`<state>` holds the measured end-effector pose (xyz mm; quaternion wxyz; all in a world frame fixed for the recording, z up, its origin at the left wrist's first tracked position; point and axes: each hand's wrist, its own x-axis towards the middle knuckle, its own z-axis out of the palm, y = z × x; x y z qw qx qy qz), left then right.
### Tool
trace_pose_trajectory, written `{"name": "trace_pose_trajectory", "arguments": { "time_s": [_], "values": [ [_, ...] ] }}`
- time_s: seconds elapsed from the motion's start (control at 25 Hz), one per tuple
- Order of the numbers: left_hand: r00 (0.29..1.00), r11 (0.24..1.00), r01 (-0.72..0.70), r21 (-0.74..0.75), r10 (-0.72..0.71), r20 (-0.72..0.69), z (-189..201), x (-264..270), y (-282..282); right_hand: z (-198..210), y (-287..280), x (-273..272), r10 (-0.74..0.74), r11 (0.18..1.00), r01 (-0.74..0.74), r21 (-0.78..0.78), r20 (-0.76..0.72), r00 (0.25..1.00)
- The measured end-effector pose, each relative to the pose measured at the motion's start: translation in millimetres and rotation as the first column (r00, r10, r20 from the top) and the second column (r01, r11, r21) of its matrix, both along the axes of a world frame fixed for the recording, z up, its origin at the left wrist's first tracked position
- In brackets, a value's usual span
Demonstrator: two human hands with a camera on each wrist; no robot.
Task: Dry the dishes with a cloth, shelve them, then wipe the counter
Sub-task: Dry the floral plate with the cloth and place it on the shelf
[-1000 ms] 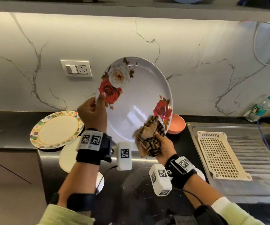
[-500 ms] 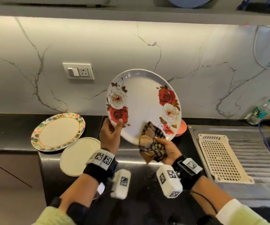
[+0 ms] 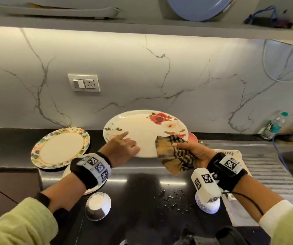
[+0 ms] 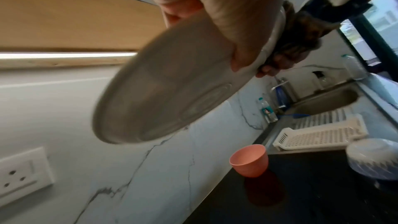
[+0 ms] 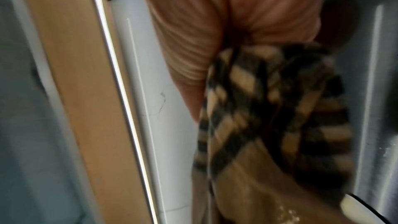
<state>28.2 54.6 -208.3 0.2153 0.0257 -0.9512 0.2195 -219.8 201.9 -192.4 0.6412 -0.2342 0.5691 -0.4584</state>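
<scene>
A white plate with red roses is held nearly flat above the black counter. My left hand grips its near left rim, thumb on top and fingers under it; the left wrist view shows the plate's plain underside. My right hand holds a bunched tan-and-black checked cloth against the plate's near right rim. In the right wrist view the cloth fills the picture below my palm.
A plate with a coloured floral rim, a cream plate and a small steel bowl lie at left. A peach cup stands behind, a white drain rack and a bottle at right. Water drops dot the counter. A blue plate is on the shelf.
The rose plate has tipped from upright to nearly flat and come down lower. My left hand shifted to its near left rim; the cloth stays at the right rim.
</scene>
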Motion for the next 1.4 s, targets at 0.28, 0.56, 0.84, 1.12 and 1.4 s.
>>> {"name": "trace_pose_trajectory", "arguments": {
  "time_s": [0.28, 0.56, 0.84, 1.12, 1.4],
  "values": [
    [0.934, 0.642, -0.085, 0.762, 0.317, -0.162, 9, 4, 10, 34, -4, -18, -0.383, 0.908, 0.311, -0.28, -0.258, 0.887],
    [0.72, 0.029, 0.271, 0.962, 0.658, -0.223, 23, 15, 16, 35, -26, -18, -0.548, 0.832, 0.533, -0.152, -0.083, 0.832],
    [0.704, -0.026, 0.389, 0.921, 0.653, -0.279, 49, -13, 42, 60, -59, 89, -0.407, 0.819, -0.456, -0.347, -0.913, -0.037],
    [0.722, 0.002, 0.481, 0.877, 0.566, -0.397, 80, -5, 54, 58, -67, 64, -0.691, 0.483, -0.849, -0.214, -0.688, -0.22],
    [0.702, -0.086, 0.599, 0.796, 0.534, -0.471, 89, -13, 55, 78, -77, 45, -0.803, 0.297, -0.919, -0.259, -0.589, -0.093]
  ]
}}
